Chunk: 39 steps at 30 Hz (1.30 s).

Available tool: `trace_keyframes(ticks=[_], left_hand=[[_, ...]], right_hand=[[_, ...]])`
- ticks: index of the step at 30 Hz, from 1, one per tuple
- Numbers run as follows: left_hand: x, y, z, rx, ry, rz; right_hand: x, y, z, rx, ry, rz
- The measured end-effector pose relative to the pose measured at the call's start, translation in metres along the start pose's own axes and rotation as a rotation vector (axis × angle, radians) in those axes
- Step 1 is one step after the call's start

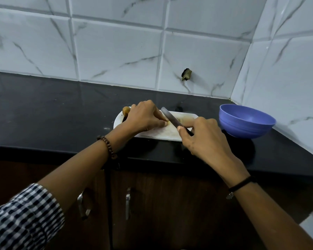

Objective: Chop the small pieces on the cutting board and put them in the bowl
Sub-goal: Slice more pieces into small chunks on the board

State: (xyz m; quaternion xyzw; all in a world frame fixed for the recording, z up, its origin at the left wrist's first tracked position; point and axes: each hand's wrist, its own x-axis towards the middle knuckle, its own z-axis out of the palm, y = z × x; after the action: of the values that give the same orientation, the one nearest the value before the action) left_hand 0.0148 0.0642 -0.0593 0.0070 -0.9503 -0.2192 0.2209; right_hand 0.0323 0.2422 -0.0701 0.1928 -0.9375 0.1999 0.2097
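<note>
From the head camera, both your forearms reach forward and converge over the white cutting board (162, 135), which lies on the black countertop (52, 114) under your hands.

Your left hand (145, 117) sits palm down on the board's left half with its knuckles raised and fingers curled inward. Its fingertips pinch a small yellowish piece (168, 123) against the board, just to the right of the hand. A brown lump (126, 110) shows behind that hand at the board's far left corner; what it is I cannot tell. A beaded bracelet (107, 147) circles your left wrist, and a checked sleeve (25, 217) is pushed up the forearm.

Your right hand (202, 139) comes in from the lower right with its back turned up. It is wrapped round the handle of the knife (170, 118), thumb laid along the top. The blade slants up and left from this hand, and its middle is right beside the piece at your left fingertips. A black band (240, 184) sits on your right wrist.

The blue bowl (246, 121) stands on the countertop just to the right of your right hand, close by the board's right end. It is tipped slightly so that its opening faces up and left.
</note>
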Motion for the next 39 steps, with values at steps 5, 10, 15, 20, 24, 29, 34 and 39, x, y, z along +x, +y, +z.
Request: trace_keyframes(ticks=[5,10,15,20,24,29,34,39], left_hand=[[-0.001,0.004,-0.002,-0.023,-0.011,-0.015],[-0.002,0.006,-0.002,-0.011,-0.001,0.001],[-0.001,0.008,-0.001,0.012,0.004,0.009],[0.004,0.005,0.006,0.052,0.028,0.036],[0.008,0.002,0.011,0.062,0.036,0.049],[0.009,0.002,0.012,0.077,0.043,0.054],[0.009,0.002,0.013,0.095,0.035,0.016],[0.005,0.002,0.006,0.057,-0.010,-0.017]], right_hand=[[0.007,0.003,0.002,-0.069,-0.008,-0.038],[0.012,0.003,0.008,-0.104,-0.010,-0.042],[0.011,-0.003,0.008,-0.184,-0.027,-0.088],[0.007,-0.009,0.005,-0.287,-0.042,-0.128],[0.004,-0.014,0.000,-0.303,-0.052,-0.137],[-0.001,-0.016,-0.007,-0.326,-0.072,-0.135],[-0.009,-0.009,-0.013,-0.281,-0.118,-0.105],[-0.010,0.000,-0.026,-0.195,-0.172,-0.075]])
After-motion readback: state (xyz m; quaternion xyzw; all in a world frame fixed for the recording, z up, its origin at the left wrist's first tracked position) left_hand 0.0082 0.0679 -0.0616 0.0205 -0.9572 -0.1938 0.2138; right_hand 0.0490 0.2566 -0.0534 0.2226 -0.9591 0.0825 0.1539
